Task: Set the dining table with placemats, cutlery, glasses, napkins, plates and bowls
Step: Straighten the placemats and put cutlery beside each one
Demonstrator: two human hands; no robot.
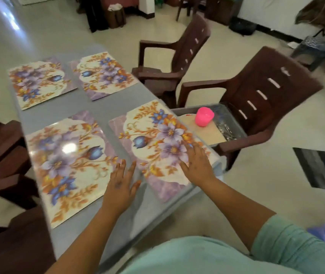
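Observation:
Several floral placemats lie on the grey table (102, 107). The near right placemat (157, 143) lies under my right hand (196, 165), whose straight fingers press flat on its right part. My left hand (123, 181) is flat with spread fingers between that mat and the near left placemat (69, 163). Two more placemats sit farther back, one at far left (39, 82) and one at far right (103, 75). On the chair to the right, a clear bin (234, 127) holds cream plates (205, 133), a pink cup (204, 116) and cutlery (225, 130).
Brown plastic chairs stand around the table: one holding the bin (266, 95), one behind it (179, 62), others at left (1, 159). A striped mat (323, 169) lies on the floor at right. A dark stool (311, 48) stands farther back.

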